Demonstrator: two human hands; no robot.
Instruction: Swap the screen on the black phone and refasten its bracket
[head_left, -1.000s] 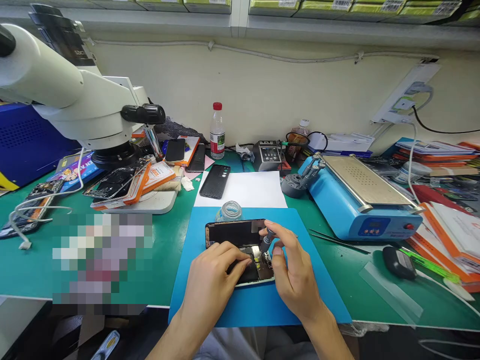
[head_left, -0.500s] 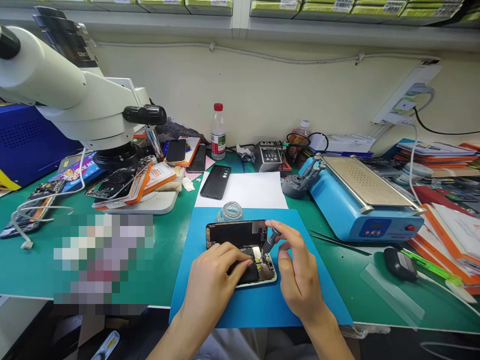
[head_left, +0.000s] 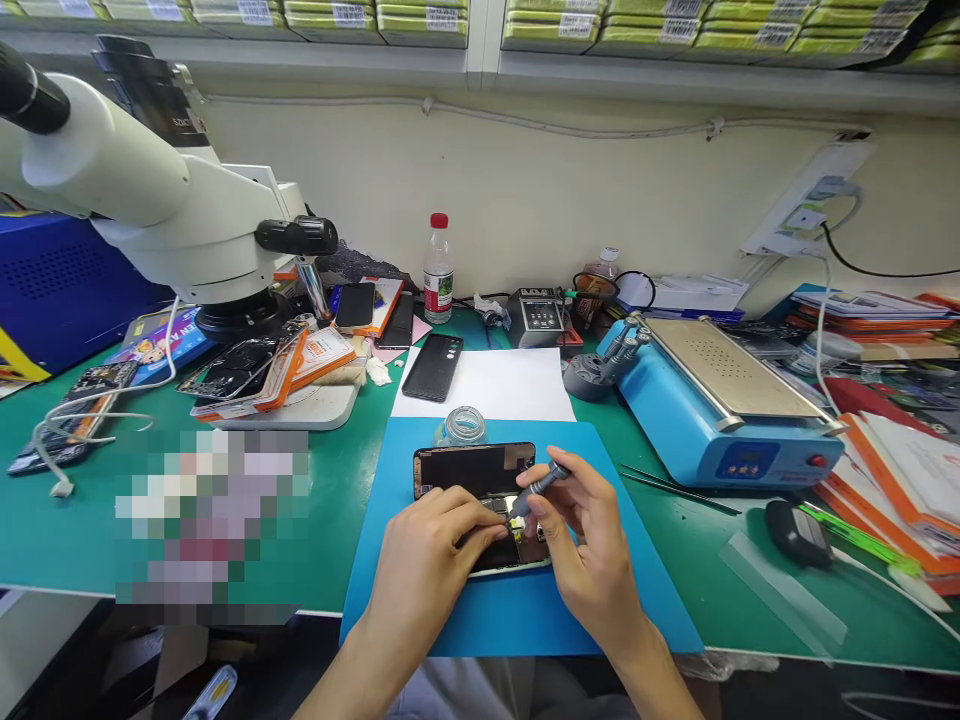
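Note:
An opened smartphone lies on a blue mat, its screen raised along the far edge and its inner parts exposed. My right hand is closed round a grey screwdriver, which leans with its lower end toward the phone's inside. Over the left part of the phone, my left hand has its thumb and forefinger pinched together close to the screwdriver's lower end. Whatever sits between those fingertips is too small or hidden to make out. Just behind the raised screen stands a glass jar.
A microscope overhangs the left side, near stacked boxes and phone parts. On the right are a blue heating plate, a screwdriver stand and tweezers. A black phone cover rests on white paper.
The screwdriver has tilted from nearly upright to a low slant, its lower end shifting left toward my left fingertips. My right fingers have closed round it. The view has tipped up slightly.

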